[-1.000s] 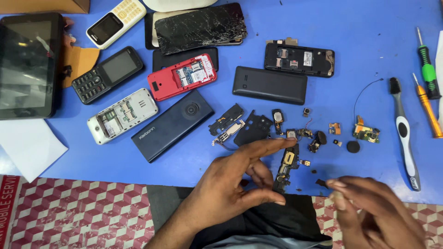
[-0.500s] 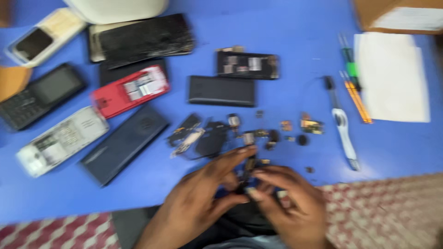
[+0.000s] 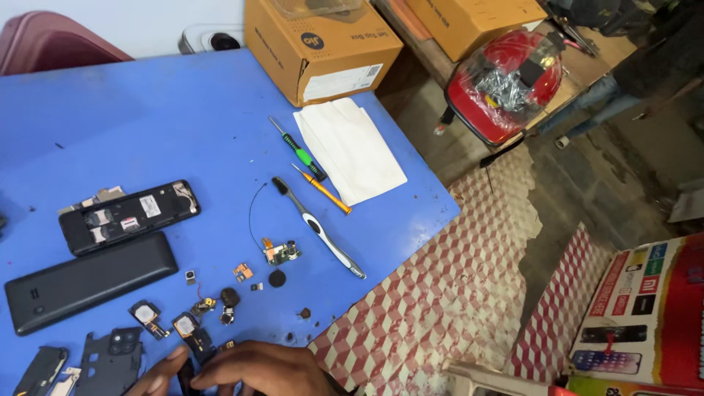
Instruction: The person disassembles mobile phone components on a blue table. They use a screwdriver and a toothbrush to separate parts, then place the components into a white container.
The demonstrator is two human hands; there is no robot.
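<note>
At the far left of the blue tabletop, a black phone back cover lies flat, and just above it an opened black phone body with its inner labels and slots showing. Along the bottom edge sit two dark plastic frame pieces, one of them with camera cut-outs.

Both of the person's hands meet at the lower edge of the view. The left hand shows only its fingertips, which touch a small dark part; the right hand lies knuckles up beside it, fingers curled in toward the same part. Whether either hand actually pinches the part cannot be told, as most of both hands is cut off by the frame.

Just above the hands, scattered small phone components are strewn over the table: tiny boards, a round black disc, a small green circuit piece with a thin black wire looping up from it.

Further right lies a grey and black toothbrush, set diagonally, then an orange-handled screwdriver and a green and black screwdriver, both touching or just beside a folded white cloth. Behind the cloth stands a brown cardboard box.

Off the table to the right, a red helmet wrapped in clear plastic rests above a red and white checked floor.
</note>
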